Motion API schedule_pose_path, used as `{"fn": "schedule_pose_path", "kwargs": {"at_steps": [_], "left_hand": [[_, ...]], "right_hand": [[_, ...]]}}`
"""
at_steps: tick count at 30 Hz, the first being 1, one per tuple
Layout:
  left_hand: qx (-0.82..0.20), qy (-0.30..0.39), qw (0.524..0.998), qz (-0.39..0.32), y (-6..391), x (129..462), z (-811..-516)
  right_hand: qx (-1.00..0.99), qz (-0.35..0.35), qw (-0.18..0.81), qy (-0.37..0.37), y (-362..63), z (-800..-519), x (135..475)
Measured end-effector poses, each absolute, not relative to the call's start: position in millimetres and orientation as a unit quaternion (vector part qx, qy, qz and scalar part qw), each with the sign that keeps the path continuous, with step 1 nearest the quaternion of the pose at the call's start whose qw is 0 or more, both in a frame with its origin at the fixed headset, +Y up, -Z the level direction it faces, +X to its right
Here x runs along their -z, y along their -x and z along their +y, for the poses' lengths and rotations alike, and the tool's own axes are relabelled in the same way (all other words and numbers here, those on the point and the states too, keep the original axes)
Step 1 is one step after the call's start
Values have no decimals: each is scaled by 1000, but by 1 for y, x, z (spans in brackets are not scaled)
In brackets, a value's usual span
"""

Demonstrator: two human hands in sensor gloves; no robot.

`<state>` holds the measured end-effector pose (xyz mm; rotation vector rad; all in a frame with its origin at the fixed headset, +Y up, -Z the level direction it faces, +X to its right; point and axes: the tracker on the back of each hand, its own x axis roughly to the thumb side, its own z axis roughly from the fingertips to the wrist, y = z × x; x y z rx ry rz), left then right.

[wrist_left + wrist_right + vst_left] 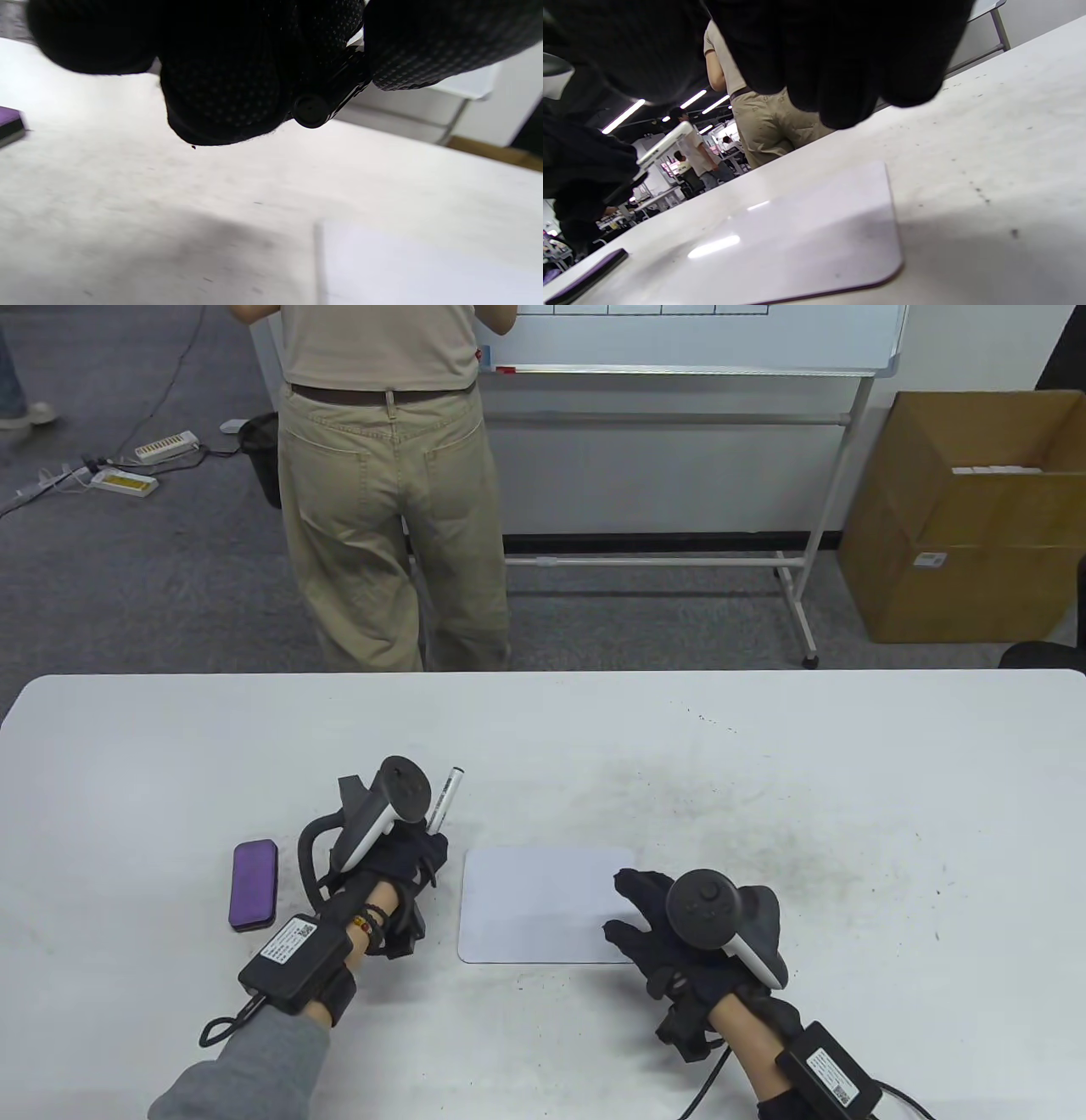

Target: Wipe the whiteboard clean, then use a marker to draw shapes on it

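Note:
A small blank whiteboard (543,903) lies flat on the white table (848,780), also visible in the right wrist view (806,237) and the left wrist view (424,271). My left hand (424,853) sits just left of the board and grips a marker (445,800) that points away from me. Its black end (312,111) shows between my curled fingers. A purple eraser (254,885) lies further left on the table. My right hand (632,912) hovers at the board's right edge with loose fingers and holds nothing.
A person in beige trousers (390,517) stands at the table's far edge, facing a large whiteboard on a wheeled stand (679,339). A cardboard box (967,517) sits on the floor at the far right. Dark smudges (679,806) mark the tabletop beyond the small board.

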<state>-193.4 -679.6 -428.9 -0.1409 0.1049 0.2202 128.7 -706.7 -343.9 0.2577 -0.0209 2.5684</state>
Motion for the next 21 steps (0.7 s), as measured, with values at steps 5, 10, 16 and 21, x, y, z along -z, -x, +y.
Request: {"fn": "schedule_pose_path", "kwargs": {"at_steps": [5,10,16,21], "left_hand": [[-151,20,988,-10,171,399,-677],[-181,-23,979,-87,150,376,-680],[-182,-60,966,-171,125,347,-690],[-149,-102,955,-234,107,327,-696]], "right_hand": [[-947,-28,304,-100,-124,-707,341],[-928,-38,355,-104,-125,-708,340],[-889,-15,444,-110,-119,-713,337],[-849,16,522,-88,-116,-722,338]]}}
